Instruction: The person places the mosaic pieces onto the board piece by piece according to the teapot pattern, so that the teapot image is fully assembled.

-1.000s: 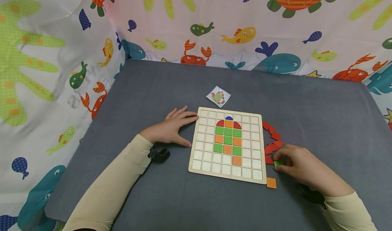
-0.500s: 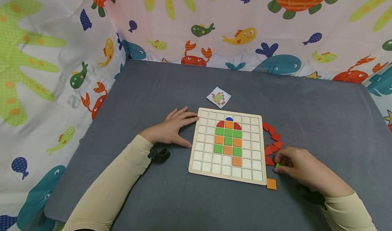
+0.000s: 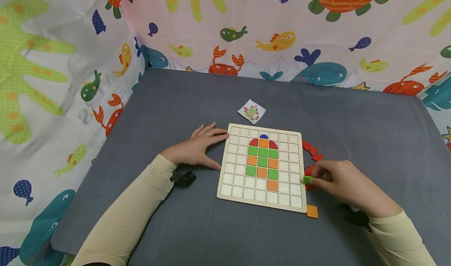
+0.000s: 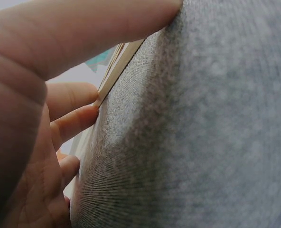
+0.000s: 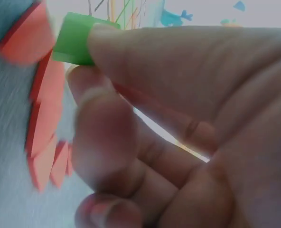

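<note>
A green square tile [image 3: 307,180] is pinched between the thumb and fingers of my right hand [image 3: 340,181], just off the right edge of the wooden grid board [image 3: 232,180]. The right wrist view shows the same green tile [image 5: 74,39] lifted between thumb and fingertip. Green, orange, red and blue pieces fill a column-like shape in the middle of the board. On the board's left side, my left hand [image 3: 195,147] lies with fingers spread, the index fingertip touching the edge. In the left wrist view its fingertips meet the board's pale edge [image 4: 116,71].
Several red pieces [image 3: 311,150] lie in a curved row along the board's right side, partly hidden by the right hand. An orange square tile [image 3: 312,211] lies by the lower right corner. Behind the board rests a small pattern card [image 3: 251,111] on the grey table [image 3: 176,97].
My right hand has picked the green tile up from the table and moved it left and slightly away from me, toward the board. The left hand stays in place.
</note>
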Tool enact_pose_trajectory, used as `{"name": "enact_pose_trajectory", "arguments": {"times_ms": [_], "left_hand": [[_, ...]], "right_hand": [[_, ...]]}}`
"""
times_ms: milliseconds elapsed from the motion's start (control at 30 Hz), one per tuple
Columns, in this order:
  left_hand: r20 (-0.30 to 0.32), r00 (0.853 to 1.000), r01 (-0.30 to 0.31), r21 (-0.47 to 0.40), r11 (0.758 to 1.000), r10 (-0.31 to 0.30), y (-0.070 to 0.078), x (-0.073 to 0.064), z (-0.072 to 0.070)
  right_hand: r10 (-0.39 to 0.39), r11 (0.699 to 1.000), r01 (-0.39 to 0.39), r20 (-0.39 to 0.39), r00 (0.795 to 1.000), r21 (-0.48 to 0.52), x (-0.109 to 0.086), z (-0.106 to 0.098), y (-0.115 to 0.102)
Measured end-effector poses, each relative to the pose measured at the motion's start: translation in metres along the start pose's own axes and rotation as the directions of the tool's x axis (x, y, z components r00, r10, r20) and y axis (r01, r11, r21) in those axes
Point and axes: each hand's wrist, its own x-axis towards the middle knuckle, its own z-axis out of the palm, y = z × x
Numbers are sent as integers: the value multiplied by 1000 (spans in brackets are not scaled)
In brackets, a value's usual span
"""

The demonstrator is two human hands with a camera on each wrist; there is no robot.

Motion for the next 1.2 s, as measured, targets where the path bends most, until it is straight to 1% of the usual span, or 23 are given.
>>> {"name": "enact_pose_trajectory", "arguments": {"times_ms": [133, 433, 633, 933, 1100, 1200], "left_hand": [[1, 1000, -2, -1, 1000, 2, 0, 0, 0], [3, 1000, 2, 1, 1000, -2, 0, -1, 0], [4, 1000, -8, 5, 1000, 8, -2, -1, 1], [-6, 1000, -12, 7, 1000, 12, -3, 1, 1], [-4, 1000, -15, 14, 1000, 15, -2, 1, 1], [-5, 1000, -14, 14, 1000, 14, -3, 0, 1]], "right_hand": [[-7, 999, 6, 22, 1000, 33, 10, 3, -12], [-87, 992, 80, 62, 994, 99, 36, 16, -31], [-151, 982, 141, 73, 986, 124, 48, 21, -44], [-216, 971, 205, 82, 973, 123, 56, 31, -59], [-220, 972, 208, 114, 969, 108, 55, 38, -62], [-220, 972, 207, 120, 968, 109, 54, 41, -63]]}}
